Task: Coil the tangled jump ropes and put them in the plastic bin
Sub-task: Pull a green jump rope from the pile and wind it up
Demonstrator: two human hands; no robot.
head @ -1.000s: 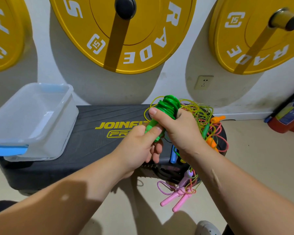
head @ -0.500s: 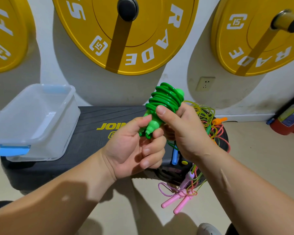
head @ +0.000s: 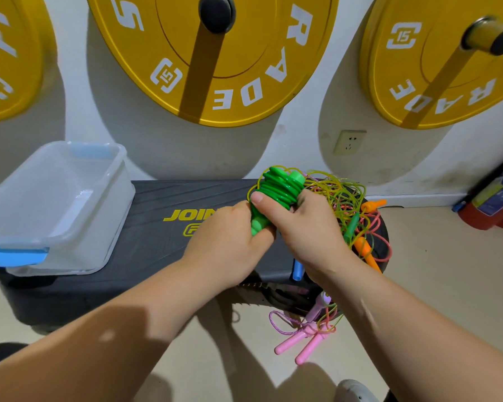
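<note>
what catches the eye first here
The bright green jump rope, coiled tight, is gripped by the left hand and right hand at centre. Big yellow weight plates hang behind. A colourful tangle of ropes lies just right of the hands, the plastic bin at left.

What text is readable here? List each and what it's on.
"RADE", "15", cut-off "5": middle round yellow weight plate.
"RADE", "15": right round yellow weight plate.
"JOIN", rest behind left hand gripping green coiled jump rope: black ribbed step platform.
Red fire extinguisher label: too blurred.
Left yellow plate: cut off, unreadable.
</note>
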